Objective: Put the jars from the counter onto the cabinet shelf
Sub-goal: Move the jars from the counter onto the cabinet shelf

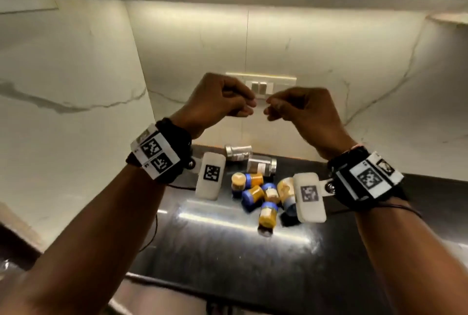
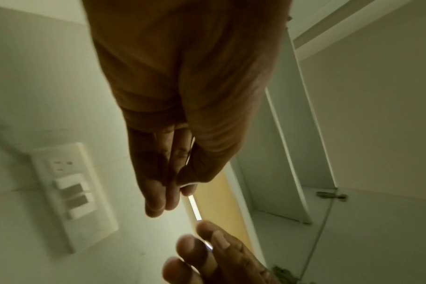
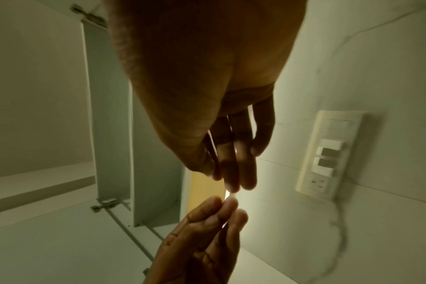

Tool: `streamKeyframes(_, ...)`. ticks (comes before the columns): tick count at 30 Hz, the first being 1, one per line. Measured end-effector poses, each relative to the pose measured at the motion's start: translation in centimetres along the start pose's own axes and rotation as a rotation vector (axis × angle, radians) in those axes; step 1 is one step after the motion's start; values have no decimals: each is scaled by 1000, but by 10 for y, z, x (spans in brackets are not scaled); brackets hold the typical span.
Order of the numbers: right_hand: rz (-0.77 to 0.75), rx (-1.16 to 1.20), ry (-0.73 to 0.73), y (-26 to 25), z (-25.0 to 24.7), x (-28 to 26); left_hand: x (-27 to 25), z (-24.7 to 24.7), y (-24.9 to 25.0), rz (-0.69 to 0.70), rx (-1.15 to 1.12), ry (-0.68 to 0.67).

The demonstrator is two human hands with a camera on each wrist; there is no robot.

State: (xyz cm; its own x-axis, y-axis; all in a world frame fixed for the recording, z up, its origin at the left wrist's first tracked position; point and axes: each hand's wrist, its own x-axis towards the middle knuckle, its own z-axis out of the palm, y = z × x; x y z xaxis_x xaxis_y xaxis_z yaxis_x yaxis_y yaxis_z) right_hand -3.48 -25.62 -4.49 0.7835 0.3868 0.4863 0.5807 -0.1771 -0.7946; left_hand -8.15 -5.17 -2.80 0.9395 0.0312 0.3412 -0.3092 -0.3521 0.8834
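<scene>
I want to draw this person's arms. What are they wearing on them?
Both arms are bare, with no sleeves. The left wrist and the right wrist each wear a black strap with white tags printed with black square codes. A white rounded box hangs off each, and thin black cables trail away.

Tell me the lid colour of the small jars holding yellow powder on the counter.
Blue lids on the small jars, clearest in the head view.
</scene>
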Motion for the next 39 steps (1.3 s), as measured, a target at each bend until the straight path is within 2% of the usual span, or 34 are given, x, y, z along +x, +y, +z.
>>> streamKeyframes(6,156,-88,-75,96,39,-51,-31,20,-112,-225,-57,-9)
streamKeyframes(9,296,-153,-82,142,58,-74,-45,26,-163,-346,-73,-39)
streamKeyframes(16,520,-214,-67,219,101,-99,-49,26,-262,-543,-6,-22)
streamKeyframes(24,647,-321,-80,281,112,-41,14,15,-348,-629,65,-60)
streamKeyframes(33,724,-541,-118,340,96,29,107,5,-403,-640,272,-86)
streamKeyframes(36,717,-695,-194,344,92,46,128,8,-407,-613,338,-102)
streamKeyframes(39,756,-750,-312,354,90,61,149,18,-416,-590,382,-126)
